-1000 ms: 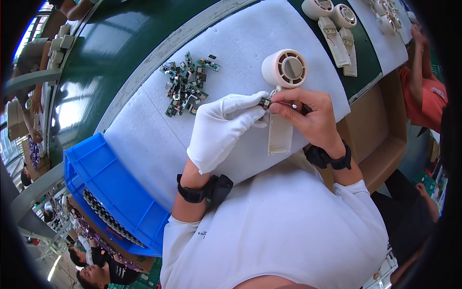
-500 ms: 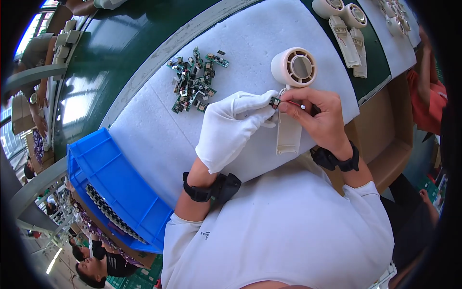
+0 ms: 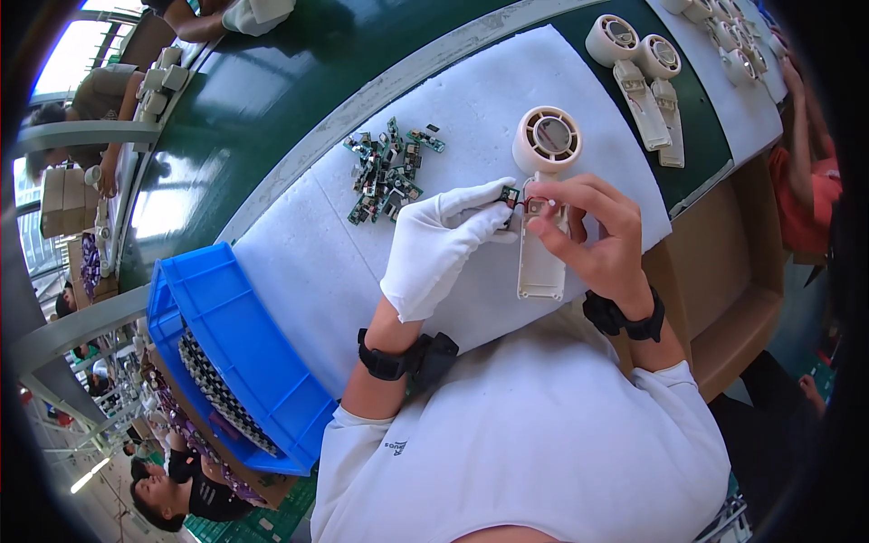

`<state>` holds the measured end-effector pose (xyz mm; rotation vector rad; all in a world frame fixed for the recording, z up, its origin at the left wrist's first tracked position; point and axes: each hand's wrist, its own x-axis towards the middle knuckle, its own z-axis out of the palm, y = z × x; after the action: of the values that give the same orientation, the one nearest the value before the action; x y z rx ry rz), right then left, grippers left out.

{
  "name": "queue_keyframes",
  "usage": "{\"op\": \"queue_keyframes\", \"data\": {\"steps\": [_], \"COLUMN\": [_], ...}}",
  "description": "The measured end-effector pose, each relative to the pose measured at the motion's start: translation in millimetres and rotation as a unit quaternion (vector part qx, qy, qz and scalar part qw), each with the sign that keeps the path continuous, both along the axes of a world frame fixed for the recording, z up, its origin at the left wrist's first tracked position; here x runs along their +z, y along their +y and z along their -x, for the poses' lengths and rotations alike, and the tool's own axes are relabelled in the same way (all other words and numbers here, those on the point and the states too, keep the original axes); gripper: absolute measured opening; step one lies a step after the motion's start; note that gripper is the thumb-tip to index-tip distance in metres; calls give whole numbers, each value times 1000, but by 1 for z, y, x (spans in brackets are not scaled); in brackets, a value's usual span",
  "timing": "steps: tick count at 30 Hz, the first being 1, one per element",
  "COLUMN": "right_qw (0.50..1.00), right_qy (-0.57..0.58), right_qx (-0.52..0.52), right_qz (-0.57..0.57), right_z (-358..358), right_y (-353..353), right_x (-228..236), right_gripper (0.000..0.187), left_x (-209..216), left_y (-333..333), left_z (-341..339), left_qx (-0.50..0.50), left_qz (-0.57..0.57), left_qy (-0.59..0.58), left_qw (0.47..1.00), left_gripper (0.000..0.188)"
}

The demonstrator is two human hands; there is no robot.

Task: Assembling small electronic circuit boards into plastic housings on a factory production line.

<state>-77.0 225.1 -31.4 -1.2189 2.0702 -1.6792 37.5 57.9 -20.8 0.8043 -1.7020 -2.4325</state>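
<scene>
Left hand (image 3: pixel 444 237) is pinching a circuit board (image 3: pixel 510 195) beside the fan (image 3: pixel 549 138), apparently presenting the red wire (image 3: pixel 522 204). Right hand (image 3: pixel 605 222) is hovering close, fingers parted; cannot tell whether gripping the wire. Handle (image 3: pixel 541 269) is lying open-side up on foam sheet (image 3: pixel 475 118), likely for access.

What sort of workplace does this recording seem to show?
Most likely a small-appliance assembly floor: loose green circuit boards are heaped on a white foam sheet, two cream plastic round-headed housings lie on a dark green tabletop, and another person's white-gloved hand shows at the top edge.
</scene>
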Motion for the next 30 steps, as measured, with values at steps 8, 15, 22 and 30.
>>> {"op": "queue_keyframes", "data": {"steps": [8,15,22,30], "right_qw": [999,996,977,979], "right_qy": [17,29,195,191], "right_qx": [-22,-73,-68,-53], "right_qz": [16,-34,-53,-48], "right_z": [1,-4,-3,-1], "right_y": [0,-4,-11,-14], "right_x": [1,9,8,18], "right_gripper": [18,8,8,9], "left_x": [4,0,-4,1], "left_y": [4,15,21,17], "left_z": [0,-3,0,-2], "left_qx": [1,26,58,67], "left_qz": [13,17,59,16], "left_qy": [6,14,35,59], "left_qw": [1000,999,996,996], "left_gripper": [28,28,30,31]}}
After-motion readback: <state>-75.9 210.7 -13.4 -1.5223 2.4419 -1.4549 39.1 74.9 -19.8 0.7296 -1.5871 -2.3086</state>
